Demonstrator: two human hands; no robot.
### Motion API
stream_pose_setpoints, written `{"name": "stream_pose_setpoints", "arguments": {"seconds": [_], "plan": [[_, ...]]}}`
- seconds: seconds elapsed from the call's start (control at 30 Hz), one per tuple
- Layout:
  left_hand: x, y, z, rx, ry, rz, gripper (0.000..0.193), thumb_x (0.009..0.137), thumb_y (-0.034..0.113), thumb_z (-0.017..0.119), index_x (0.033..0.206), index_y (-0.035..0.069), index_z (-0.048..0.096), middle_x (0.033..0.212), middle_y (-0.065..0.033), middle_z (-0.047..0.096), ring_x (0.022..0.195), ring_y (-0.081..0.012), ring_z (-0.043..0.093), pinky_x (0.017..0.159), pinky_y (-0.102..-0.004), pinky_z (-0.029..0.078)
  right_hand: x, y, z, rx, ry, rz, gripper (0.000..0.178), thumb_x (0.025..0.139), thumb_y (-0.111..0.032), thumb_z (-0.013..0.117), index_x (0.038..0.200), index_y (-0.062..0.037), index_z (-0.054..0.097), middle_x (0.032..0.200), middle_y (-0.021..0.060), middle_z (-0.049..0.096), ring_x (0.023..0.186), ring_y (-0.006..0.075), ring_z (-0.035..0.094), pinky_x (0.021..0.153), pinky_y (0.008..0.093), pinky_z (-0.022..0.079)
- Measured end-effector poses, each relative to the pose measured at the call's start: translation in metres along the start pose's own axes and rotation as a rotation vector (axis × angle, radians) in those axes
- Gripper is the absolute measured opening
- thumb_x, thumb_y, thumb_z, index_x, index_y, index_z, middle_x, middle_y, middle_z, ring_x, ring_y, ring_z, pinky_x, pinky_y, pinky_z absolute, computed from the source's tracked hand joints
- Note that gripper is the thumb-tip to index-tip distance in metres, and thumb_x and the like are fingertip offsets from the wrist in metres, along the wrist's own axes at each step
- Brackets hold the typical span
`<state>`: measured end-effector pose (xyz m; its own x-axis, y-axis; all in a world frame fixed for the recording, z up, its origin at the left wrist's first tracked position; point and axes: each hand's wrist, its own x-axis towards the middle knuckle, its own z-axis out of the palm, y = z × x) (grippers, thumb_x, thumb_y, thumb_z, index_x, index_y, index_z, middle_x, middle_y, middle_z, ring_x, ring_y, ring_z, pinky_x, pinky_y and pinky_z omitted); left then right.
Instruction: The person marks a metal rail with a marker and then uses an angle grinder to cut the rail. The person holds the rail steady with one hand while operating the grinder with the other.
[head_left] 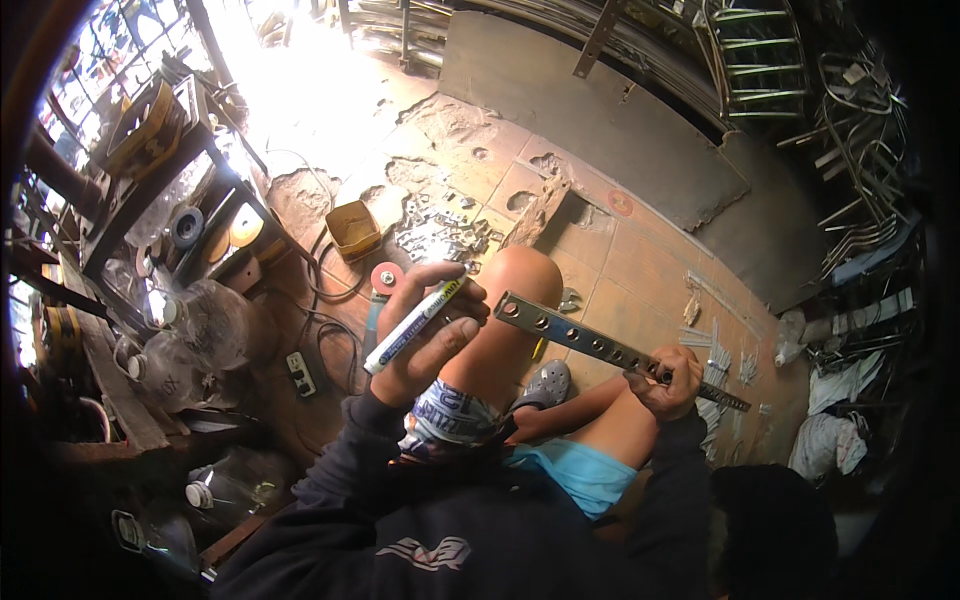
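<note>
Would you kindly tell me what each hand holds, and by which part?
The left hand holds a white marker across the palm, toward its upper end; the right hand grips a perforated metal bar between its middle and right end.

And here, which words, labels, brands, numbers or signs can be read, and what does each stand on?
White marker in the left hand: printed lettering along the barrel, not copied here.
Patterned shorts: large printed characters, not copied here.
Dark sweatshirt: a white emblem; no word can be made out.
Floor: a round reddish mark, too blurred to read.
Clear jug: faint marks, too blurred to read.
</note>
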<state>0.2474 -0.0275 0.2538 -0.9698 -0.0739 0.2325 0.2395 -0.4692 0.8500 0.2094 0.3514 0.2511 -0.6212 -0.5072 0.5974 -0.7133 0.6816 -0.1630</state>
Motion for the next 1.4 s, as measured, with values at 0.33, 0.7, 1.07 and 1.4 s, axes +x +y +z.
{"name": "stream_pose_setpoints", "arguments": {"seconds": [0.33, 0.7, 1.07, 1.4], "plan": [[-0.004, -0.002, 0.019, 0.008, 0.106, 0.046, 0.048, 0.095, 0.005, 0.071, 0.137, -0.001, 0.049, 0.114, -0.0127, 0.069, 0.106, -0.0173, 0.066, 0.095, -0.0314, 0.052, -0.001, 0.003, 0.002, -0.011, 0.007, 0.023, 0.054, 0.083, -0.047, 0.086, 0.084, -0.0088, 0.047, 0.067, 0.0079, 0.061, 0.056, 0.0236, 0.059, 0.055, 0.0347, 0.048], [0.001, 0.01, -0.002, 0.325, 0.287, 0.101, 0.031, 0.097, 0.011, 0.057, 0.124, -0.005, 0.058, 0.101, -0.0155, 0.068, 0.094, -0.0203, 0.065, 0.09, -0.0339, 0.053, 0.024, -0.015, -0.002, -0.151, -0.111, -0.016, 0.047, 0.077, -0.041, 0.089, 0.076, -0.0105, 0.054, 0.059, 0.0052, 0.057, 0.048, 0.0275, 0.06, 0.049, 0.039, 0.047], [0.003, 0.023, -0.008, 0.283, 0.229, 0.194, 0.04, 0.105, 0.031, 0.051, 0.117, -0.007, 0.058, 0.076, -0.0102, 0.059, 0.066, -0.0145, 0.054, 0.066, -0.0286, 0.043, 0.014, -0.009, 0.015, 0.004, -0.043, 0.003, 0.057, 0.072, -0.046, 0.091, 0.085, -0.0064, 0.052, 0.066, 0.005, 0.054, 0.054, 0.0247, 0.062, 0.051, 0.0366, 0.05], [0.006, 0.02, -0.005, 0.186, 0.228, 0.205, 0.033, 0.103, 0.024, 0.056, 0.115, -0.007, 0.061, 0.082, -0.0098, 0.061, 0.068, -0.0128, 0.054, 0.065, -0.0257, 0.043, 0.043, -0.005, -0.019, 0.18, -0.493, 0.334, 0.051, 0.078, -0.041, 0.09, 0.076, -0.0051, 0.055, 0.063, 0.009, 0.061, 0.053, 0.0219, 0.063, 0.051, 0.0332, 0.05]]}}
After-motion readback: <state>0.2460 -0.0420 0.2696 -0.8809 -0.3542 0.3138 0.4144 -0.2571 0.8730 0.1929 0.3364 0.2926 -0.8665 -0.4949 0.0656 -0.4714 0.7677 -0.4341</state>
